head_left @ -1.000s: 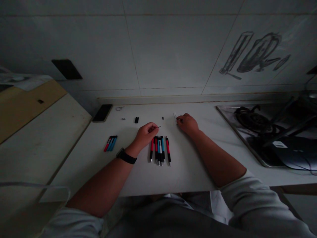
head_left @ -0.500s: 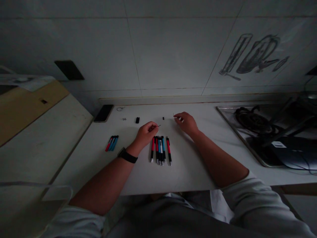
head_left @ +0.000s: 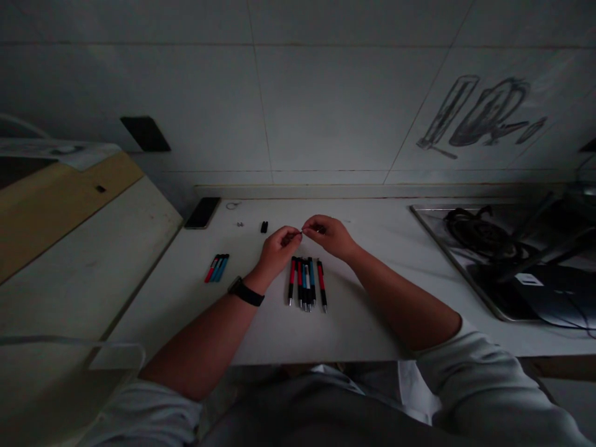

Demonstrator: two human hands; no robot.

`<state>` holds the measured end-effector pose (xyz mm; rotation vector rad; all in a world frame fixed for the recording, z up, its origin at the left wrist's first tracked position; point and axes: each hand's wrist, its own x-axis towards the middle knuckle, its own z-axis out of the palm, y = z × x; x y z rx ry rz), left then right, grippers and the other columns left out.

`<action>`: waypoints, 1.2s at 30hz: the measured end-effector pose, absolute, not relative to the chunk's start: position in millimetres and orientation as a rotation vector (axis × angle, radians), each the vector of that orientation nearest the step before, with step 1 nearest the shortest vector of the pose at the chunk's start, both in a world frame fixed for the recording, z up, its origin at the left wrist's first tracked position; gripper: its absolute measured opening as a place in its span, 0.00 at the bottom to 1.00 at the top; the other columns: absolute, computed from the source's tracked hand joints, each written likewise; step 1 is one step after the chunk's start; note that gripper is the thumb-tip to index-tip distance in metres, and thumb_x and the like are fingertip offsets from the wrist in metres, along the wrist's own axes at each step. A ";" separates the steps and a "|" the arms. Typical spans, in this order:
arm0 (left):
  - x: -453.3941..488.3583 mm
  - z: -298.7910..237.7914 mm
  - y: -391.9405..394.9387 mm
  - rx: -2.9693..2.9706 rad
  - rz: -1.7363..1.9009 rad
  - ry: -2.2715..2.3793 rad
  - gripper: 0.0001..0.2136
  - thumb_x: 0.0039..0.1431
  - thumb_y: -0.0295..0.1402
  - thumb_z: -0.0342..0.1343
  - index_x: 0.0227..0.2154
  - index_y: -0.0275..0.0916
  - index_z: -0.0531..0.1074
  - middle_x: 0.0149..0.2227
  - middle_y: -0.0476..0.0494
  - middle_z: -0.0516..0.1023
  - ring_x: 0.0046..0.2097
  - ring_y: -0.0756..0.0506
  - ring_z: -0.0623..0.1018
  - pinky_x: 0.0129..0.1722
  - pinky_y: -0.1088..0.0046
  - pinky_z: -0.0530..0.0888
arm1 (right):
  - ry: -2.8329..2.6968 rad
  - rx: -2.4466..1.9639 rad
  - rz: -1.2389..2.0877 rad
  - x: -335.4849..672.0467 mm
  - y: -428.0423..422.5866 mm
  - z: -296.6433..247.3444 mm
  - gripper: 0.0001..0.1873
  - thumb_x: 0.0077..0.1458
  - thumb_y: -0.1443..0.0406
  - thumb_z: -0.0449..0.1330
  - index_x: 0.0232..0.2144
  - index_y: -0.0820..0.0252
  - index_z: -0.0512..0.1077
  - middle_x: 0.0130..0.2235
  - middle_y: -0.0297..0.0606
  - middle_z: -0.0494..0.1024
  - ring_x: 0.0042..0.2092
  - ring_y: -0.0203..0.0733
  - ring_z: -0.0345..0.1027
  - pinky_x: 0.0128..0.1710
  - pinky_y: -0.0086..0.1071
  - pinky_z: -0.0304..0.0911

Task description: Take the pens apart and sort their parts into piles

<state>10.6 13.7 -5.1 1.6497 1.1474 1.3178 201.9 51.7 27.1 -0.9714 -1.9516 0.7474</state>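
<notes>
My left hand [head_left: 282, 242] is closed in a pinch on a thin dark piece, perhaps a pen refill, whose tip barely shows. My right hand [head_left: 326, 234] meets it fingertip to fingertip, also pinched; what sits between its fingers is too small to make out. Just below the hands lies a row of click pens [head_left: 306, 282], red, blue and white with black grips, their silver tips toward me. One red pen [head_left: 322, 285] lies slightly apart on the right of that row.
Pen barrels [head_left: 216, 268], red and blue, lie to the left. Behind them are black grips [head_left: 264, 227], small metal bits [head_left: 239, 224], a wire loop [head_left: 232, 205] and a phone [head_left: 202, 212]. A gas hob [head_left: 465, 248] borders the white counter [head_left: 372, 329] on the right.
My right hand has moved left from the counter's back to meet my left hand, with its fingers now pinched. My left hand keeps its hold on the thin dark piece.
</notes>
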 end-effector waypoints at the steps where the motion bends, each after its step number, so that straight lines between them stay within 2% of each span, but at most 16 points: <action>1: 9.7 -6.3 14.9 1.646 1.326 1.160 0.10 0.62 0.41 0.59 0.38 0.40 0.75 0.36 0.46 0.79 0.38 0.47 0.77 0.40 0.71 0.73 | -1.952 -0.987 0.728 204.1 57.5 29.3 0.10 0.60 0.57 0.61 0.36 0.57 0.78 0.35 0.36 0.81 0.36 0.38 0.72 0.39 0.31 0.66; 8: 3.3 -17.7 23.2 1.588 1.355 1.268 0.12 0.63 0.43 0.60 0.39 0.39 0.76 0.35 0.46 0.79 0.37 0.48 0.77 0.39 0.72 0.73 | -2.094 -1.462 0.344 231.7 115.7 28.0 0.06 0.60 0.65 0.62 0.36 0.56 0.81 0.39 0.39 0.83 0.40 0.42 0.74 0.46 0.34 0.65; 13: 2.4 -19.6 24.8 1.579 1.331 1.278 0.13 0.63 0.44 0.59 0.39 0.39 0.76 0.35 0.46 0.80 0.37 0.47 0.77 0.38 0.72 0.74 | -2.258 -1.670 0.236 230.4 138.4 0.0 0.09 0.60 0.66 0.62 0.39 0.56 0.83 0.45 0.45 0.82 0.46 0.46 0.74 0.48 0.36 0.66; 19: 1.8 -18.4 24.7 1.580 1.319 1.272 0.12 0.64 0.43 0.59 0.39 0.39 0.76 0.36 0.45 0.80 0.38 0.47 0.78 0.39 0.71 0.74 | -2.286 -1.710 0.238 220.8 141.3 -15.1 0.12 0.61 0.65 0.60 0.41 0.55 0.83 0.46 0.47 0.81 0.45 0.47 0.74 0.46 0.37 0.67; 24: 1.4 -18.1 24.4 1.569 1.324 1.265 0.12 0.63 0.43 0.59 0.39 0.39 0.76 0.36 0.45 0.80 0.39 0.47 0.78 0.38 0.72 0.74 | -2.287 -1.713 0.212 224.0 137.7 -13.0 0.13 0.63 0.63 0.59 0.44 0.53 0.83 0.49 0.47 0.80 0.48 0.48 0.73 0.48 0.38 0.67; 31: 1.8 -15.4 23.1 1.565 1.320 1.263 0.11 0.63 0.42 0.60 0.39 0.39 0.76 0.36 0.45 0.80 0.38 0.47 0.77 0.39 0.71 0.74 | -2.300 -1.741 0.227 229.3 131.0 -10.0 0.11 0.59 0.63 0.64 0.43 0.52 0.83 0.48 0.46 0.80 0.47 0.50 0.73 0.48 0.40 0.67; 36: 0.4 -15.5 25.0 1.552 1.355 1.265 0.11 0.63 0.42 0.60 0.39 0.39 0.76 0.35 0.45 0.79 0.37 0.47 0.77 0.39 0.71 0.74 | -2.316 -1.749 0.199 227.5 123.5 0.6 0.11 0.60 0.63 0.63 0.43 0.54 0.82 0.49 0.47 0.80 0.48 0.50 0.73 0.48 0.39 0.66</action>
